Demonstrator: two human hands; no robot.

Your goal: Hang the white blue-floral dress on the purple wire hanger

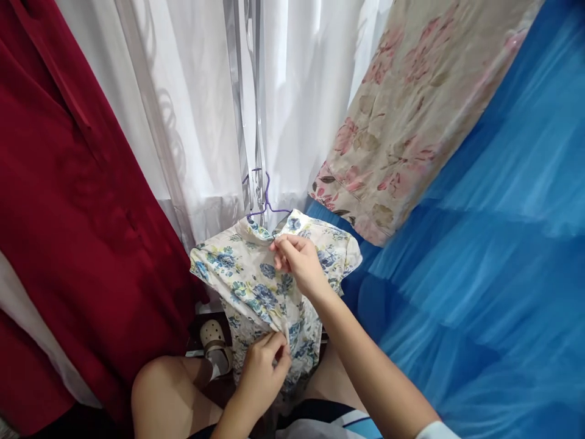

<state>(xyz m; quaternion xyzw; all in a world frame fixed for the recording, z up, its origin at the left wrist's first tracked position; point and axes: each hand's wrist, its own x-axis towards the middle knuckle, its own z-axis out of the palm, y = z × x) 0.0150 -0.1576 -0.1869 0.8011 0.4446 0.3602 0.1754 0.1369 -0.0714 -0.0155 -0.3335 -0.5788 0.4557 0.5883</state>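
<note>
A white blouse (256, 286) with blue and yellow-green flowers hangs on a purple hanger (267, 204) in front of me. My right hand (296, 259) is closed at the blouse's neckline, its fingertips pinching the fabric just below the collar. Lower down, my left hand (267, 363) pinches the front edge of the blouse between thumb and fingers. Between the two hands the front edge runs slightly slack. Any buttons are too small to make out.
White curtains (192, 110) hang behind the blouse. Dark red cloth (91, 231) hangs on the left. To the right are a beige floral cloth (388, 134) and a blue tulle skirt (484, 256). My foot wears a beige clog (212, 335) below.
</note>
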